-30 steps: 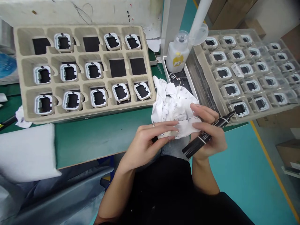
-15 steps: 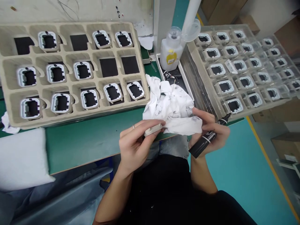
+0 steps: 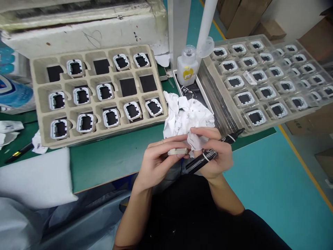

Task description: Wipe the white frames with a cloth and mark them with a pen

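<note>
My left hand [image 3: 153,166] pinches a small light-coloured frame [image 3: 177,151] edge-on between thumb and fingers. Beside it, my right hand [image 3: 218,161] grips a white wipe [image 3: 196,143], its fingers bringing the wipe against the frame's right end. A black marker pen [image 3: 199,162] lies across the same hand, tilted, tip toward the upper right. Just beyond both hands is a heap of crumpled white wipes [image 3: 177,119] with dark smudges. At left stands a beige moulded tray [image 3: 101,133] with several white-rimmed square frames in its pockets; some pockets show only black pads.
A white pump bottle [image 3: 187,71] with a yellow label stands in a narrow white box [image 3: 205,93]. Clear plastic trays [image 3: 264,127] of similar frames lie at right. A white cushion-like pad [image 3: 36,177] sits at the left table edge, near another dark pen [image 3: 19,152].
My right hand has moved left to the frame, and the wipe is now bunched against it. The marker has come along. The view has shifted, showing more of the table's left side.
</note>
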A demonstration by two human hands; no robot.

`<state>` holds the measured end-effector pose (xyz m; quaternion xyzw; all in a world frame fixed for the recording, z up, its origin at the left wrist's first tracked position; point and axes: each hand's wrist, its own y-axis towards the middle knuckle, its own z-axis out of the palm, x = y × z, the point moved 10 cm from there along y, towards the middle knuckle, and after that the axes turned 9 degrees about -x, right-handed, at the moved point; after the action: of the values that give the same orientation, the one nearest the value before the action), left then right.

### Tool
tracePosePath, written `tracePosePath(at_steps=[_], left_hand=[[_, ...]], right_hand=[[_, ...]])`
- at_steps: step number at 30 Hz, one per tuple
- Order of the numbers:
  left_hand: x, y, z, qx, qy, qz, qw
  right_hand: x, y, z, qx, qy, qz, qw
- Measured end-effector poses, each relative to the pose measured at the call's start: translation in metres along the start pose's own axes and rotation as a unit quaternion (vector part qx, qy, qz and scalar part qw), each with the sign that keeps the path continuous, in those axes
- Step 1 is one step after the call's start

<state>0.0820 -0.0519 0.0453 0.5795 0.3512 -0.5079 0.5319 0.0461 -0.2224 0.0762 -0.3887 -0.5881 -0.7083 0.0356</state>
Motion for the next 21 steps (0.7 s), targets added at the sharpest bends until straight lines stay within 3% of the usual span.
tracePosePath(at_steps=[4, 8, 14, 21], left_hand=[[0.002, 0.002, -0.013, -0.052, 0.054, 0.0, 0.997], [0.001, -0.003, -0.019, -0.072, 0.076, 0.022, 0.994], [-0.009, -0.01, -0.007, -0.041, 0.118, 0.096, 0.988], [-0.009, -0.013, 0.006, 0.011, 0.143, 0.121, 0.982]], right_hand=[[0.003, -0.003, 0.005, -0.02, -0.001, -0.002, 1.0], [-0.005, -0.002, 0.005, -0.026, 0.001, 0.059, 0.998], [-0.013, 0.008, 0.008, 0.061, 0.025, 0.111, 0.992], [-0.017, 0.009, -0.002, 0.017, 0.066, 0.121, 0.99]])
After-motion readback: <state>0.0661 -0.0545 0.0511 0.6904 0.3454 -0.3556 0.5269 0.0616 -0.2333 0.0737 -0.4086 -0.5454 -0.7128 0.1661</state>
